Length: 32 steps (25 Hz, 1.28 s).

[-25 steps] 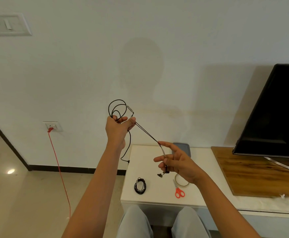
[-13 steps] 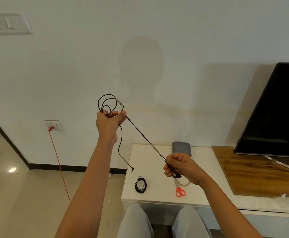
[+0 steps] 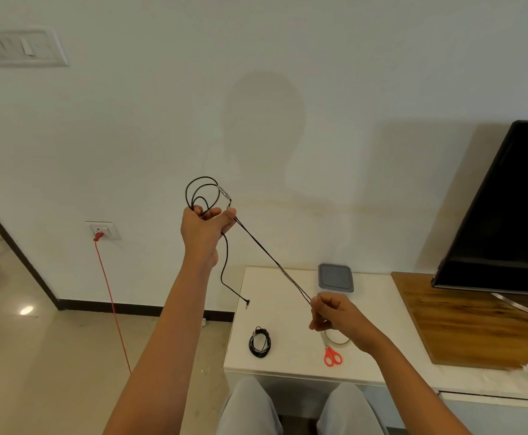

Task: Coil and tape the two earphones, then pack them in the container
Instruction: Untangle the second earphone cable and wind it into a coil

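A person's left hand (image 3: 204, 229), raised at the centre of the frame, is closed around several loops of a black earphone cable (image 3: 266, 255), while the right hand (image 3: 335, 315), lower and to the right, pinches the cable's other end so that a taut stretch runs diagonally between them. The plug end (image 3: 247, 304) dangles free below the left hand, just over the edge of the white counter (image 3: 288, 365). A second earphone (image 3: 259, 342), already coiled, lies on the counter at lower centre, near red scissors (image 3: 331, 356) and a tape roll (image 3: 338, 339) partly hidden by the right hand; the lidded container (image 3: 335, 277) stands behind. The loops are only loosely gathered and could spring open or tangle if the left grip eases. The swinging plug could snag a loop. Pulling too hard on the taut stretch could drag coils out of the fingers.
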Motion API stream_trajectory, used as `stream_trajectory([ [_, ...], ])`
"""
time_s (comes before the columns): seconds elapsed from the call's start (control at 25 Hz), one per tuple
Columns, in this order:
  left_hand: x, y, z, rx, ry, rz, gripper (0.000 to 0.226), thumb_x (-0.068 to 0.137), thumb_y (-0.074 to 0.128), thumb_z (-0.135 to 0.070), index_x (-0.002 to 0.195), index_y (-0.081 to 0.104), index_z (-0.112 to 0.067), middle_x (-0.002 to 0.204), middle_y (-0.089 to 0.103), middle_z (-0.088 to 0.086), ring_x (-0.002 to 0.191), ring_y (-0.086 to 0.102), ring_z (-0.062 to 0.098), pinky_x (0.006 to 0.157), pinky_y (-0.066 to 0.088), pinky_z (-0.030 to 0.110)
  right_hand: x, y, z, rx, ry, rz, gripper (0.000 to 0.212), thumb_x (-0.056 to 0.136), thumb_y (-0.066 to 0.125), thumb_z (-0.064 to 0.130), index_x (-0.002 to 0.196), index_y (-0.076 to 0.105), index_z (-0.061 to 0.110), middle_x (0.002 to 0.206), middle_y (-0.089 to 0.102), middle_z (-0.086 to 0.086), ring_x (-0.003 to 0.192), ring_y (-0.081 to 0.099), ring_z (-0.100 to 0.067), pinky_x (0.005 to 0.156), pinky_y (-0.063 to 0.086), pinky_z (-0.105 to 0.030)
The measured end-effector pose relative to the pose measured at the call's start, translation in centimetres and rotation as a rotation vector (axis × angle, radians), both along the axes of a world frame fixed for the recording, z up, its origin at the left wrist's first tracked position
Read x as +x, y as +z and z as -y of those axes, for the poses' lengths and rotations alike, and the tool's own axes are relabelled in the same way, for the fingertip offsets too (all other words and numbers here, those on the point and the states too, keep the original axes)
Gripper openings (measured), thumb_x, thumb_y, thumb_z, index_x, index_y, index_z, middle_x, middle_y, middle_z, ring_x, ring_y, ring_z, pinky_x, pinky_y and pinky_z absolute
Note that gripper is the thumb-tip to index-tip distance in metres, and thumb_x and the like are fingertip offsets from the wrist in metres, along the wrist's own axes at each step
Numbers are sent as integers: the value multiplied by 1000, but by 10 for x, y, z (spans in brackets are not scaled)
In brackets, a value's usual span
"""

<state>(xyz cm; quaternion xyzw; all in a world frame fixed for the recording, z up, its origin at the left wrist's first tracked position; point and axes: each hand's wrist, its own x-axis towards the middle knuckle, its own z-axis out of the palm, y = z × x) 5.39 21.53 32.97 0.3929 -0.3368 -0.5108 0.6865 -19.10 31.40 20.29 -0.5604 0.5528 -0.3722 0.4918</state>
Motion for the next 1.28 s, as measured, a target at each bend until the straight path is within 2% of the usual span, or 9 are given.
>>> stream_trajectory([
  [0.16,-6,-4,-3,19,-27,10,46,76,68,16,82,35,-16,78,53,6,70,66,18,69,60,29,-6,-18,6,-5,-70,-52,7,92,56,9,95,59,3,93,69,-14,82,71,-21,74,58,-27],
  [0.28,-9,-7,-4,23,-42,24,46,76,69,16,81,36,-16,77,54,6,70,65,18,67,60,28,-7,-26,11,9,-157,-83,12,87,60,-1,92,65,8,94,71,-11,90,70,-23,80,59,-30],
  [0.56,-17,-5,-6,31,-87,62,46,76,70,13,82,35,-16,74,53,5,72,60,20,68,60,27,-8,-26,11,132,-150,-124,12,93,57,15,104,60,19,113,64,-8,96,65,-17,78,54,-23],
  [0.68,-28,-5,-12,19,-165,148,45,76,72,10,82,35,-16,74,55,4,73,58,20,70,60,28,-4,-15,14,125,-121,-236,37,89,64,20,123,51,20,120,53,4,112,55,-18,89,46,-28],
  [0.8,-45,-12,-18,-2,-262,250,45,75,74,7,84,36,-15,75,57,4,74,60,20,73,60,30,16,23,18,-58,-121,45,42,90,62,25,130,49,20,128,56,8,121,53,-11,94,44,-23],
  [0.92,-60,-18,-27,-5,-367,355,42,77,75,1,85,37,-14,75,64,7,71,67,20,78,60,37,36,58,29,-182,-65,217,45,88,59,35,130,50,19,122,64,3,111,62,-10,95,49,-27],
  [1.08,-62,-16,-35,65,-419,462,26,96,55,-31,97,51,-6,94,68,13,73,71,21,64,60,30,41,67,37,-234,-162,179,17,97,51,16,108,63,10,83,70,-6,66,60,-14,67,51,-25],
  [1.16,-52,-17,-31,58,-292,666,27,100,43,-36,102,57,-13,91,67,7,65,65,14,56,54,24,34,53,37,-174,-302,99,19,97,48,11,99,67,9,77,67,-5,66,55,-12,61,45,-23],
  [1.28,-37,-21,-23,36,-211,792,27,100,42,-38,94,61,-20,78,65,-3,58,48,6,56,39,21,19,31,39,-70,-475,-3,17,95,49,8,96,65,12,91,68,-9,76,57,-17,68,46,-26],
])
